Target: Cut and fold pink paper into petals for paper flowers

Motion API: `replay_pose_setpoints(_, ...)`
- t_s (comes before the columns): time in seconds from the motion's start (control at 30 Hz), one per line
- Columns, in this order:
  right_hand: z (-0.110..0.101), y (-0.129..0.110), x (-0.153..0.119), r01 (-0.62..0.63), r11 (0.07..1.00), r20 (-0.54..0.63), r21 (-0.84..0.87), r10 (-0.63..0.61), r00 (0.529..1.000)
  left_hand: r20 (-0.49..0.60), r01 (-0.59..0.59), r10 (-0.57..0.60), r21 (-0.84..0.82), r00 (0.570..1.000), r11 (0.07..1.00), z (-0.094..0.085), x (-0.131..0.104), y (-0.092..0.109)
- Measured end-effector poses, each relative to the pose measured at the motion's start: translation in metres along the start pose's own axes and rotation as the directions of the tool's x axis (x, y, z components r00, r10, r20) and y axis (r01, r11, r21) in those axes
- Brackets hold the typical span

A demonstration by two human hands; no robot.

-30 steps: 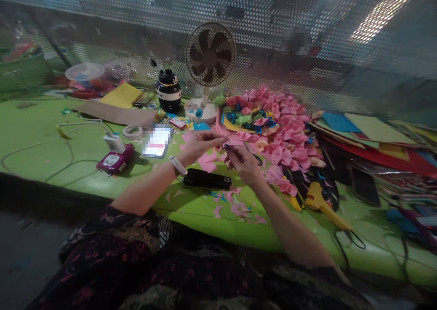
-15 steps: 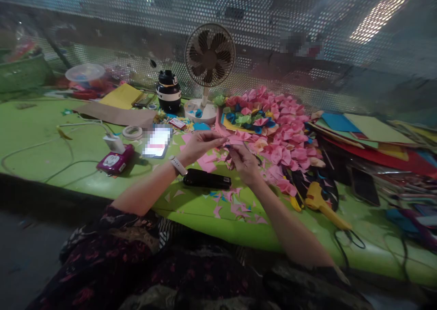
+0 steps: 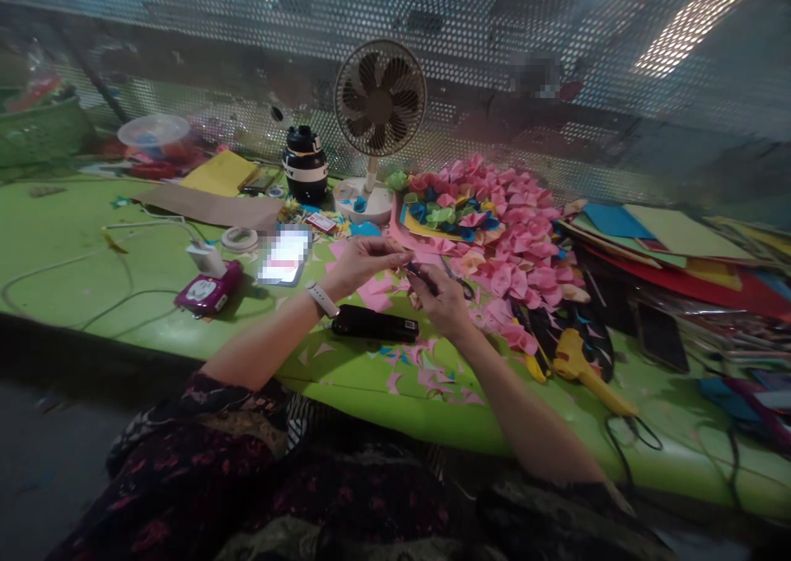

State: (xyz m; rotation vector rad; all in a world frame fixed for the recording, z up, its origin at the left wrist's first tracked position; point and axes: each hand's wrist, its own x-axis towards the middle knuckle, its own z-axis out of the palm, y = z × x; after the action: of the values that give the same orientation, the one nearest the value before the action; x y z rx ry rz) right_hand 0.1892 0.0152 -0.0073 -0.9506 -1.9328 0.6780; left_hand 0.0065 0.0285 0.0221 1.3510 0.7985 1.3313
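Observation:
My left hand (image 3: pixel 364 263), with a white band on its wrist, is closed in a pinch. Whatever its fingertips hold is too small to make out. Close by, my right hand (image 3: pixel 446 299) is closed around a slender dark tool (image 3: pixel 415 269) whose tip meets the left fingertips; its kind is unclear. Pink paper pieces (image 3: pixel 376 296) lie on the table under my hands. A black oblong case (image 3: pixel 375 324) rests in front of them. Behind my right hand spreads a big heap of folded pink paper flowers (image 3: pixel 522 215), with blue, green and yellow ones (image 3: pixel 446 215) at its left.
A fan (image 3: pixel 380 100) and a black jug (image 3: pixel 305 170) stand at the back. At left are a lit phone (image 3: pixel 285 254) and a purple power adapter (image 3: pixel 210 289) with cables. A yellow glue gun (image 3: pixel 587 370), dark phone (image 3: pixel 660 334) and coloured paper sheets (image 3: pixel 685 231) lie right.
My right hand has tilted slightly and its fingers have curled, with the dark tool showing more at the left fingertips. The left hand has hardly moved.

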Motion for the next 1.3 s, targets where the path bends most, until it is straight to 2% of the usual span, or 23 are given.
replay_pose_setpoints(0.17, 0.001, -0.004, -0.002, 0.042, 0.993, -0.054, -0.109, -0.048, 0.997, -0.046, -0.010, 0.010, 0.002, 0.999, 1.000, 0.000, 0.000, 0.000)
replay_pose_setpoints(0.37, -0.005, -0.002, 0.002, 0.029, 0.995, -0.072, -0.091, -0.036, 0.997, 0.050, 0.047, -0.047, -0.004, 0.998, 0.999, -0.001, 0.000, -0.002)
replay_pose_setpoints(0.63, -0.003, -0.003, 0.003, 0.117, 0.982, -0.062, -0.147, -0.127, 0.990, 0.036, 0.013, -0.015, 0.057, 0.999, 0.998, -0.004, 0.001, -0.006)
replay_pose_setpoints(0.83, -0.004, 0.001, 0.004, 0.183, 0.973, -0.061, -0.138, -0.193, 0.979, 0.042, 0.009, -0.011, 0.037, 0.999, 0.999, -0.003, 0.001, -0.007)
replay_pose_setpoints(1.03, -0.004, -0.001, 0.002, 0.121, 0.979, -0.119, -0.163, -0.141, 0.983, 0.038, 0.021, -0.022, 0.036, 0.999, 0.999, -0.004, 0.001, -0.006)
replay_pose_setpoints(1.17, -0.008, -0.005, 0.004, 0.102, 0.984, -0.094, -0.143, -0.116, 0.989, 0.095, 0.061, -0.058, -0.022, 0.994, 0.998, -0.004, 0.001, -0.007)
replay_pose_setpoints(1.3, -0.010, -0.007, 0.005, 0.060, 0.990, -0.027, -0.124, -0.064, 0.998, 0.072, 0.041, -0.042, 0.010, 0.997, 0.999, -0.004, 0.001, -0.007)
